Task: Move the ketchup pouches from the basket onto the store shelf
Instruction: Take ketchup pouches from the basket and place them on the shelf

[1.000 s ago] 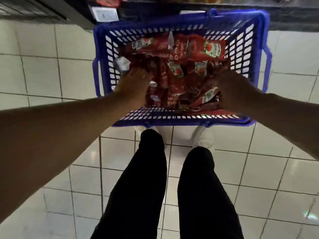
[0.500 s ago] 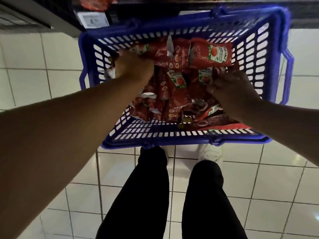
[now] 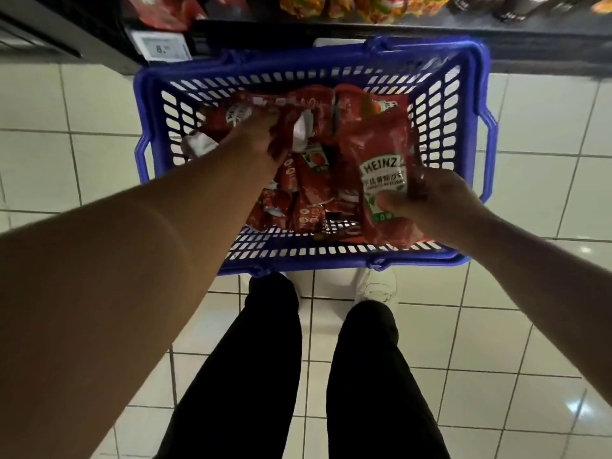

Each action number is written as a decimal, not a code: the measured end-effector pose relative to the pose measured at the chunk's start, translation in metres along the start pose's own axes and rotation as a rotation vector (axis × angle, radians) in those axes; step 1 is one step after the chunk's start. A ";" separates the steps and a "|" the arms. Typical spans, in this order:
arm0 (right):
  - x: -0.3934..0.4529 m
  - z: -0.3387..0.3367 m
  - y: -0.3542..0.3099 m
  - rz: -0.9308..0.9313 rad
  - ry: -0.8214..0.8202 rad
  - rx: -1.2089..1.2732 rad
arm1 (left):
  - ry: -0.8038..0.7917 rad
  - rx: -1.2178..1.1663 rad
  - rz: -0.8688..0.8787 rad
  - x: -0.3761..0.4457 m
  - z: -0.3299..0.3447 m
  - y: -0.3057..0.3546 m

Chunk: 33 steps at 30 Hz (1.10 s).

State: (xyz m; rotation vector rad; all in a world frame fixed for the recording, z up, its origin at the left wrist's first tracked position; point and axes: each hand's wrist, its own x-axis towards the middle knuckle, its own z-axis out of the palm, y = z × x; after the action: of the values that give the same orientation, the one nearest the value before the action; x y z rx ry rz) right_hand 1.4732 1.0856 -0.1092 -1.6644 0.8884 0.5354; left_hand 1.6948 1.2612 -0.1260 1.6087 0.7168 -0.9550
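Note:
A blue plastic basket (image 3: 145, 104) stands on the tiled floor in front of my feet, holding several red ketchup pouches (image 3: 298, 200). My right hand (image 3: 430, 207) grips a red Heinz pouch (image 3: 381, 150) by its lower end and holds it upright over the basket's right side. My left hand (image 3: 255, 137) is inside the basket at the far left, its fingers curled round another red pouch (image 3: 284, 127). The dark store shelf (image 3: 331, 31) runs along the top, just behind the basket.
Red and yellow packets (image 3: 331, 5) stand on the shelf, and a price tag (image 3: 162, 48) hangs on its edge at the left. My black trouser legs (image 3: 251, 376) and white shoes (image 3: 377, 286) are below the basket. White floor tiles (image 3: 530, 160) surround it.
My right hand has taken a Heinz pouch from the pile and raised it upright. My left hand has closed on a pouch at the basket's far left. The view has tilted up toward the shelf.

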 end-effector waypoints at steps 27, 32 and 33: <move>-0.438 -0.196 -0.412 -0.591 -0.058 0.633 | -0.425 0.078 0.780 -0.625 -0.044 0.256; -0.494 -0.216 -0.484 -0.821 -0.078 0.534 | -0.396 0.073 1.019 -0.687 -0.050 0.300; -0.503 -0.220 -0.497 -0.861 -0.080 0.503 | -0.401 0.070 1.054 -0.696 -0.053 0.311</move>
State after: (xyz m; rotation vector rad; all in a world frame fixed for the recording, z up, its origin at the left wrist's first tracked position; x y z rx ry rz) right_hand 1.5324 1.0637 0.6285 -1.3713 0.1574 -0.2053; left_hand 1.6226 1.2568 0.6344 1.4837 -0.4447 -0.4667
